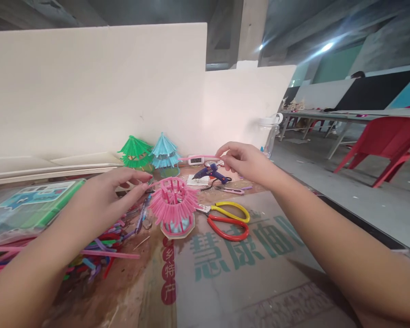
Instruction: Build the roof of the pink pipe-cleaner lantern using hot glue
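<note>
My right hand [241, 159] is raised over the back of the table and pinches one end of a pink straw [198, 157] that runs out to the left. My left hand [107, 196] hovers palm down, fingers stretched toward a pink straw pavilion [174, 205] on a pale base, and holds nothing. A blue glue gun [211, 172] lies just below my right hand. Scissors with a yellow and a red handle [227, 220] lie right of the pavilion.
Green [135, 153] and blue [164, 152] straw pavilions stand by the white partition [95, 86]. Loose coloured straws [99, 248] and a green plastic box [30, 202] lie at left. Printed cardboard [246, 269] covers the table. A bottle [269, 134] and a red chair [386, 141] are at right.
</note>
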Demonstrator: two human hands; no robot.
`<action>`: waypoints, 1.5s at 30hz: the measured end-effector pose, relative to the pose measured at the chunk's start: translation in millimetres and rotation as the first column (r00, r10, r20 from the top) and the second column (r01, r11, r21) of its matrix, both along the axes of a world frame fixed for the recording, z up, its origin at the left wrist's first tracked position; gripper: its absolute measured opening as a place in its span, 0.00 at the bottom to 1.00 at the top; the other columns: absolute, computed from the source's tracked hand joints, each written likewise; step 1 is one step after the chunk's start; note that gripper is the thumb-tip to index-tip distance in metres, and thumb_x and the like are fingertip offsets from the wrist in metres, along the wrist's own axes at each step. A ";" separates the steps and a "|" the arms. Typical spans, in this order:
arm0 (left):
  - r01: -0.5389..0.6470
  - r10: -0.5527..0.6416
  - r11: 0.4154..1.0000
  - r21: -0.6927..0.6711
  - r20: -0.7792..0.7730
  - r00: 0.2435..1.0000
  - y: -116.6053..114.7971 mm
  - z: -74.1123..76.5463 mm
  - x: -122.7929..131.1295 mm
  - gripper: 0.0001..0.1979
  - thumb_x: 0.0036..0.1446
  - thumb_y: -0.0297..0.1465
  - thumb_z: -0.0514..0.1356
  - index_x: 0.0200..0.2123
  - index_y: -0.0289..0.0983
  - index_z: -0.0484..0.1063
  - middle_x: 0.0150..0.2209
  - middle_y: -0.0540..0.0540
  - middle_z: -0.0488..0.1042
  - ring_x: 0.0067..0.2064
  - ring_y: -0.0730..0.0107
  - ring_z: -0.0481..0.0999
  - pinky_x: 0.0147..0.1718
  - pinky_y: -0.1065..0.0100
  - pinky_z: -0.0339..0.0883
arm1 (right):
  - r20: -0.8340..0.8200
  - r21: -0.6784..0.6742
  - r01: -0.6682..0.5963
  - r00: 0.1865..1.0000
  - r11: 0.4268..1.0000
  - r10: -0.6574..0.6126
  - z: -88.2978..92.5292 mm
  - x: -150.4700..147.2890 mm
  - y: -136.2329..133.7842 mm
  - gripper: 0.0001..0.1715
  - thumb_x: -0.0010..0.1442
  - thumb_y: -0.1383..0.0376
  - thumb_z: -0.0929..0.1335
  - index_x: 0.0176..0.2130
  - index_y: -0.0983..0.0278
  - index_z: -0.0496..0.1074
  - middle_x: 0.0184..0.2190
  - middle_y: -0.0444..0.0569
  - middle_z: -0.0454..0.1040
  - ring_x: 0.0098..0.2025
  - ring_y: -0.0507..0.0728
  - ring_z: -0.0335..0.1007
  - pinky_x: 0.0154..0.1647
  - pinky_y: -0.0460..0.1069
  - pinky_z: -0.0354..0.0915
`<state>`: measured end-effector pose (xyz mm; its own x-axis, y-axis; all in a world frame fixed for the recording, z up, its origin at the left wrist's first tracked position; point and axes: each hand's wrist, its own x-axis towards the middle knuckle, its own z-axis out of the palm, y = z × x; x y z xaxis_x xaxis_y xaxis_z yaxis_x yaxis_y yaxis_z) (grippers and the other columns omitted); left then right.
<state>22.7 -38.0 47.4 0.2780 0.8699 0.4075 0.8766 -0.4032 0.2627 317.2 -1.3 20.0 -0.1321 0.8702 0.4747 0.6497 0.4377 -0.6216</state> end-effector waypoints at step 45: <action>0.119 -0.106 0.961 0.249 -0.065 0.992 -0.1 -6.3 -10.6 0.14 0.63 0.33 0.51 0.40 0.41 0.78 0.37 0.47 0.82 0.39 0.61 0.78 0.38 0.66 0.67 | 0.063 0.538 0.255 0.938 0.803 -0.340 16.0 -4.1 -45.1 0.20 0.59 0.63 0.65 0.51 0.58 0.71 0.34 0.50 0.76 0.34 0.60 0.74 0.33 0.53 0.65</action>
<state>12.2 -38.1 41.1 0.3946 0.7029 0.5918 0.8312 -0.5477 0.0962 313.1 -46.4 36.1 -0.0132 0.5116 0.8591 0.8662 0.4351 -0.2458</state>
